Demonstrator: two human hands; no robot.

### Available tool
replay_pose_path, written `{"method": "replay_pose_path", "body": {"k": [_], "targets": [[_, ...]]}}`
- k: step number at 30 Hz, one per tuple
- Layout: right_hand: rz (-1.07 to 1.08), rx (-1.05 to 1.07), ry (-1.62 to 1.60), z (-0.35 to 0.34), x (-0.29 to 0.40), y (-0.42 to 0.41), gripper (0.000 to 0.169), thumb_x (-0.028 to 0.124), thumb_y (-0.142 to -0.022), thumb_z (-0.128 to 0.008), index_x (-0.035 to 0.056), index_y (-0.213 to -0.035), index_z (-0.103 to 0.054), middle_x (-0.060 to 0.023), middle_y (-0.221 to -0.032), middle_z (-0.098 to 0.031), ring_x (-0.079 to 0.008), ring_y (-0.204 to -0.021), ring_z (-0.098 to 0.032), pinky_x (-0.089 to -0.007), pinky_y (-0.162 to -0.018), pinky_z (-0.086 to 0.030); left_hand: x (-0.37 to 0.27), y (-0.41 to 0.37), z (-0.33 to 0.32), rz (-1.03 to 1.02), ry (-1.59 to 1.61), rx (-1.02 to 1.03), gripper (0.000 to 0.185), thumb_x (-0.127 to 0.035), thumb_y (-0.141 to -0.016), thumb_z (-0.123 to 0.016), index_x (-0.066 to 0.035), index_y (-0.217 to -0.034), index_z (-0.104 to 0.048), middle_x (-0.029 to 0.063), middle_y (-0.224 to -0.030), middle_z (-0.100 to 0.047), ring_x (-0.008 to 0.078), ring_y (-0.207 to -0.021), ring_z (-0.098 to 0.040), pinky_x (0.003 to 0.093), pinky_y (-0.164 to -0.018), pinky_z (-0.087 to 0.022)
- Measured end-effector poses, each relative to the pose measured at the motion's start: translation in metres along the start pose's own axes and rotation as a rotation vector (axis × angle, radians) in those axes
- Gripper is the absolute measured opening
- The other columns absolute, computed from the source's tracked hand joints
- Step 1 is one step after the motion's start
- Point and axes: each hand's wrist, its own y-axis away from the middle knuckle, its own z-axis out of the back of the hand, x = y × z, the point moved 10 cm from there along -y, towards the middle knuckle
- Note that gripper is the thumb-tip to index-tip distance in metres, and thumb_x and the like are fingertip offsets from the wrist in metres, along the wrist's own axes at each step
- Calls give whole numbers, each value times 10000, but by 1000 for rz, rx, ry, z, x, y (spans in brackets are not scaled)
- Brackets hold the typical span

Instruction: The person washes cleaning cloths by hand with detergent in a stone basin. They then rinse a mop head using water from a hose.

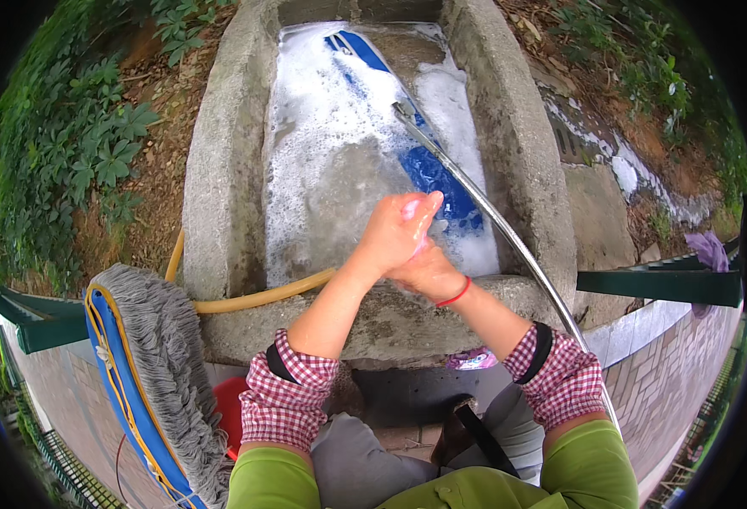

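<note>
My left hand (391, 230) wraps over my right hand (426, 272), and the two press together above the near end of a concrete basin (211, 210). Both look wet, with pinkish patches between them; whether these are soap or skin I cannot tell. A red cord (455, 292) circles my right wrist. Below and beyond my hands, soapy water (348, 184) with white foam fills the basin. A blue flat mop head (447, 184) lies partly under the foam. From it a metal pole (507, 232) slants over the basin's near right rim, past my right arm.
A grey string mop head with blue backing (163, 356) stands at my left. A yellow hose (265, 302) crosses the near left rim. Something red (230, 407) sits behind the mop. Green benches (660, 283) flank the basin, one with a purple cloth or bag (708, 250) on it.
</note>
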Motion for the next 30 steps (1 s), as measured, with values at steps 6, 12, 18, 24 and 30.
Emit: {"method": "replay_pose_path", "body": {"k": [6, 12, 18, 24, 30], "targets": [[302, -405, 418, 22, -4, -5, 316, 138, -768, -657, 17, -1052, -588, -192, -779, -658, -350, -760, -657, -406, -665, -506, 6, 1, 6, -123, -154, -276, 407, -289, -928, -556, 8, -651, -517, 42, -535, -449, 112, -545, -353, 313, -500, -344], [0, -491, 815, 34, -21, -6, 488, 208, -743, -704, -2, -1125, -482, -261, -808, -625, -394, -736, -638, -454, -657, -501, 55, -1, 8, 105, 352, -402, 392, -343, -947, -527, -50, -687, -519, -16, -594, -462, 100, -533, -400, 274, -497, -376], [-97, -30, -217, 60, 21, 45, 603, 397, -870, -622, 12, -1272, -388, -87, -1121, -578, -173, -910, -611, -354, -729, -545, 6, -11, -17, 22, 569, -190, 414, -375, -992, -404, -14, -1035, -603, 111, -936, -621, 178, -843, -607, 299, -746, -494], [441, -432, -921, 195, 76, 116, 362, 246, -927, -543, 1, -1193, -518, -82, -1100, -607, -180, -937, -611, -318, -791, -513, -193, 90, -148, -949, -141, 0, 364, -247, -937, -527, -4, -1206, -567, 167, -1238, -558, 297, -1081, -559, 388, -930, -421], [734, -1163, -164, 276, 195, 293, 167, 182, -1001, -421, 40, -988, -507, -18, -892, -550, -72, -791, -510, -230, -700, -440, -231, 119, -217, -1001, -230, 72, 456, -289, -866, -610, -65, -1259, -551, 150, -1128, -577, 319, -942, -555, 404, -832, -443]]}}
